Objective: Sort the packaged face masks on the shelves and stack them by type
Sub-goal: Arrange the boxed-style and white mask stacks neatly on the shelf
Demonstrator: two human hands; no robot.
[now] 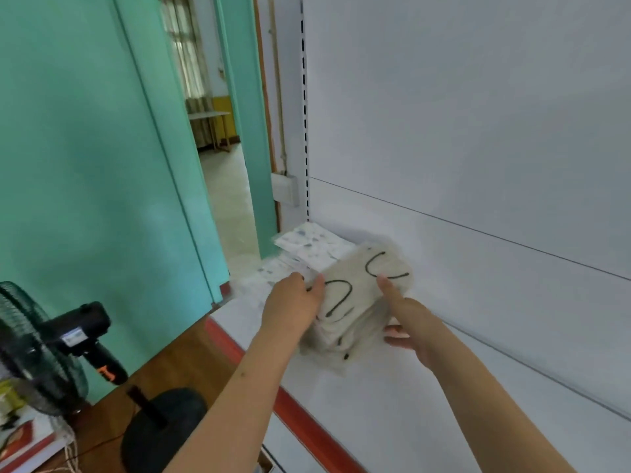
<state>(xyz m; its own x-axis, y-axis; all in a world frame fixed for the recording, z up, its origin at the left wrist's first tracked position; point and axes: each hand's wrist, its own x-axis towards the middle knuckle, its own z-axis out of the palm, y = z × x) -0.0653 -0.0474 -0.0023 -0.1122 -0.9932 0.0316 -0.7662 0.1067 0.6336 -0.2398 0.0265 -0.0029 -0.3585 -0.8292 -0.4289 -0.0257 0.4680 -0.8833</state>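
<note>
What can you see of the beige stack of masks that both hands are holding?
The beige mask stack is a thick pile of cream packaged masks with black ear loops curving across its top. It lies tilted on the white shelf, beside the speckled white packs. The left hand grips its left side; the right hand holds its right side, thumb on top. Motion blur hides finer detail.

Head view, down onto shelf [392, 397], blurred.
</note>
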